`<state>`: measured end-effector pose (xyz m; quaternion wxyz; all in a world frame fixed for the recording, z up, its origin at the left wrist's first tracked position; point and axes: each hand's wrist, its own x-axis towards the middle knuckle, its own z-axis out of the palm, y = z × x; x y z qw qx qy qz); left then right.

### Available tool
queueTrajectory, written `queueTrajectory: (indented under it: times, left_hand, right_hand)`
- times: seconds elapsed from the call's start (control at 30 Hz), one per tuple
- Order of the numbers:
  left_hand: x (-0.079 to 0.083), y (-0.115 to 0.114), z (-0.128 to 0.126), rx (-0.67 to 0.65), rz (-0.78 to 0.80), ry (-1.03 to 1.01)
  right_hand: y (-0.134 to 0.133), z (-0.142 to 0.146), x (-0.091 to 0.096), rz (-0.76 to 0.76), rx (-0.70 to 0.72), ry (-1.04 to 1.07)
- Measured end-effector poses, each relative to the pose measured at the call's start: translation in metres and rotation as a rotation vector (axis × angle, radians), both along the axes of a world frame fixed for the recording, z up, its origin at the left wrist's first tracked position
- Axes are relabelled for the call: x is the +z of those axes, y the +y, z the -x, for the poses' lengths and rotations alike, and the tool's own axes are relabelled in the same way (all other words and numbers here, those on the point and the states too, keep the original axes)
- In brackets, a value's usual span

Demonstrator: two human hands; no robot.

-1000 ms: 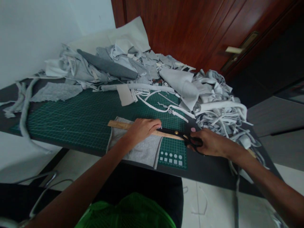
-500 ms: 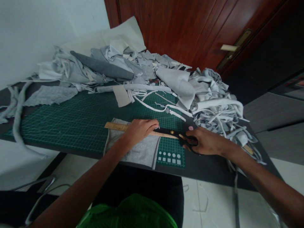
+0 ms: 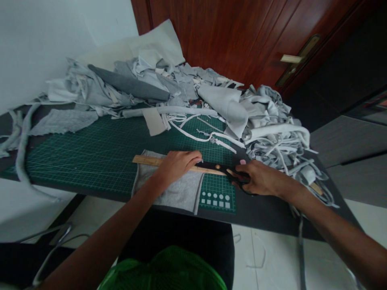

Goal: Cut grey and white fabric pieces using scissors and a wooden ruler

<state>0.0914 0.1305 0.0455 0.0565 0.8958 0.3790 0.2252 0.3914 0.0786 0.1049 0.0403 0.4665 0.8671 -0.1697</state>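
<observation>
My left hand [image 3: 177, 164] lies palm down, fingers stretched flat, on a wooden ruler [image 3: 145, 160] that rests across a grey fabric piece [image 3: 178, 192]. The fabric sits at the near edge of a green cutting mat [image 3: 90, 149] and hangs slightly over the table edge. My right hand [image 3: 258, 178] is closed through the handles of black scissors [image 3: 216, 166]. Their blades lie along the ruler and point left, with the tips right beside my left fingertips.
A large heap of grey and white fabric scraps and strips [image 3: 211, 100] covers the back and right of the dark table [image 3: 260, 215]. A red-brown door with a handle [image 3: 290, 59] stands behind. A green mesh item [image 3: 163, 274] sits below the table edge.
My right hand and the scissors have slid a little to the left along the ruler. My left hand has stayed pressed on the ruler.
</observation>
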Motion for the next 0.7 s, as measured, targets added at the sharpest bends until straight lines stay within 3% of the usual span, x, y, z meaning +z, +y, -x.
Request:
queueTrajectory:
  times: [0.3, 0.7]
  left_hand:
    - [-0.0008, 0.0012, 0.0017, -0.021, 0.020, -0.062]
    - [0.0056, 0.0058, 0.0048, -0.021, 0.227, -0.308]
  right_hand:
    - [0.0007, -0.0006, 0.0006, -0.024, 0.027, 0.025]
    - [-0.0001, 0.0039, 0.0038, -0.022, -0.011, -0.019]
